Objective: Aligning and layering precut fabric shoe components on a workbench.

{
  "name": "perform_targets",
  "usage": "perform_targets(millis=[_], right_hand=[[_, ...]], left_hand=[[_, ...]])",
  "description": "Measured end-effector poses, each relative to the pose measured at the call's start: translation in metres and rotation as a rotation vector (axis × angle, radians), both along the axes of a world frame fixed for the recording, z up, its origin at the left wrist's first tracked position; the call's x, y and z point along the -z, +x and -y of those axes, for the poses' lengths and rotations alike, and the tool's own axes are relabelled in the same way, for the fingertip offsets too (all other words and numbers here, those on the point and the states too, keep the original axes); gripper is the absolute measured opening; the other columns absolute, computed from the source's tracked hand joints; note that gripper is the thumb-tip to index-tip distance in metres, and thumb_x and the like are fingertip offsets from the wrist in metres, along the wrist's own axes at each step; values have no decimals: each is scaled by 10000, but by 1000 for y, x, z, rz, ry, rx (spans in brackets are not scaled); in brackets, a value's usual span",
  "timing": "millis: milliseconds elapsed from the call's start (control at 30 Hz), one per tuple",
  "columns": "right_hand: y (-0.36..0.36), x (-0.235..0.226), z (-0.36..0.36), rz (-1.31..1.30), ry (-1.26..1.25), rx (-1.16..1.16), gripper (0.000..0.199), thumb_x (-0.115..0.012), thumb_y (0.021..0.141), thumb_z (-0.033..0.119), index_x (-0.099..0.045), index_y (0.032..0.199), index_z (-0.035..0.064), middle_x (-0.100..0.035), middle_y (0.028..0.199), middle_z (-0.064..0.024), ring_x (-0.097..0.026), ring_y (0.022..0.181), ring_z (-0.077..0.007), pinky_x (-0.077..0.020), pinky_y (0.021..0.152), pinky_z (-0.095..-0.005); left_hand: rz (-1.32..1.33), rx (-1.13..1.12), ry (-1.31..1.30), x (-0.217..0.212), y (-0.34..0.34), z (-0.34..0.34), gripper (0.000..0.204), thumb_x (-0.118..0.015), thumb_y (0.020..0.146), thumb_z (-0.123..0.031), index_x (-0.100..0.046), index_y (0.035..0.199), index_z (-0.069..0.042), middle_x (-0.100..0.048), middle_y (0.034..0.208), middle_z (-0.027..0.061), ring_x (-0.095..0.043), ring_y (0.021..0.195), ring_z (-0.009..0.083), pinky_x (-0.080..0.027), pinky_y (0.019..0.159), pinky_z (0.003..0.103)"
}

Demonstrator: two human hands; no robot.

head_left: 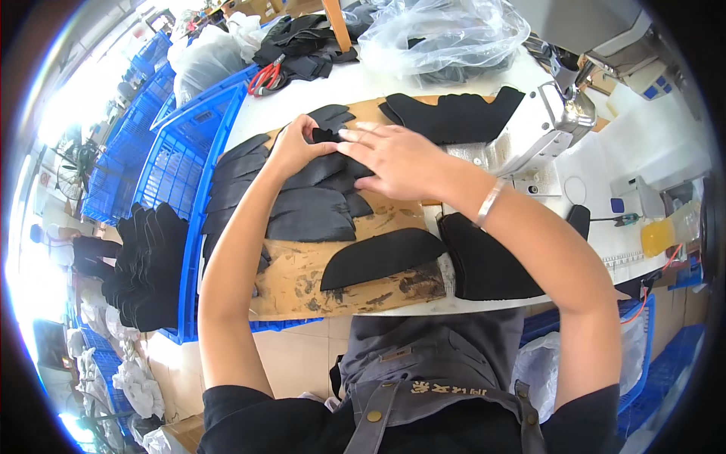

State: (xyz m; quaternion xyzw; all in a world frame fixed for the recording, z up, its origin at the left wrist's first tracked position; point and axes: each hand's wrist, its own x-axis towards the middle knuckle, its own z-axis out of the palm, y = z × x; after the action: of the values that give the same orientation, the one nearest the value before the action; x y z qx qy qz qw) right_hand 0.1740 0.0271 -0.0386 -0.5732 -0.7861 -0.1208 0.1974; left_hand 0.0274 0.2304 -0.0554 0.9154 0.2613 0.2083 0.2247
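My left hand point(293, 150) is curled over the pile, its thumb and fingers closing on the edge of a small black piece point(324, 136). My right hand point(389, 157) comes in from the right, fingers stretched out, the tips touching near the left thumb and the same piece. Beneath both hands, overlapping dark leather-like cut pieces point(310, 215) spread over a brown board point(302, 299). A single black curved piece point(386, 257) lies on the board nearer to me. The fingers partly hide what is between them.
A sewing machine point(548, 121) stands at the right, near a stack of black pieces point(484, 257). Black scalloped pieces point(454, 117) lie at the back. Red-handled scissors point(266, 78) and clear plastic bags point(446, 34) are farther off. A blue crate point(178, 163) borders the left.
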Motion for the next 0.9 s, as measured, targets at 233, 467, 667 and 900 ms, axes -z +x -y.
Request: perform_targets(millis=[233, 467, 667, 900], right_hand=[[-11, 10, -37, 19, -305, 96, 523, -500, 935, 470, -531, 1281, 80, -497, 1369, -111, -394, 1338, -316, -319, 1082, -514], [-7, 8, -27, 59, -47, 46, 358, -604, 886, 367, -590, 1080, 67, -584, 1260, -115, -576, 1136, -319, -371, 1039, -519], [-9, -13, -12, -363, -202, 137, 287, -629, 859, 312, -584, 899, 31, -589, 1240, -154, -636, 932, -350, -476, 914, -421], [4, -38, 11, -711, 177, 2, 523, -714, 773, 289, -524, 1182, 23, -539, 1253, -178, -544, 1109, -347, -425, 980, -389]], left_hand=[[143, -113, -235, 2, -23, -33, 392, -794, 771, -306, -579, 920, -13, -546, 784, 27, -497, 708, 109, -423, 623, 257], [607, -430, -676, -25, -61, -74, 291, -740, 831, -287, -607, 931, -48, -597, 765, 21, -561, 628, 113, -477, 587, 248], [806, -389, -387, -61, -71, -69, 250, -730, 843, -229, -611, 957, -41, -597, 780, 4, -564, 688, 84, -480, 590, 237], [675, -20, -283, -120, -28, 46, 260, -726, 849, -207, -606, 996, -30, -610, 832, 6, -575, 739, 71, -492, 653, 237]])
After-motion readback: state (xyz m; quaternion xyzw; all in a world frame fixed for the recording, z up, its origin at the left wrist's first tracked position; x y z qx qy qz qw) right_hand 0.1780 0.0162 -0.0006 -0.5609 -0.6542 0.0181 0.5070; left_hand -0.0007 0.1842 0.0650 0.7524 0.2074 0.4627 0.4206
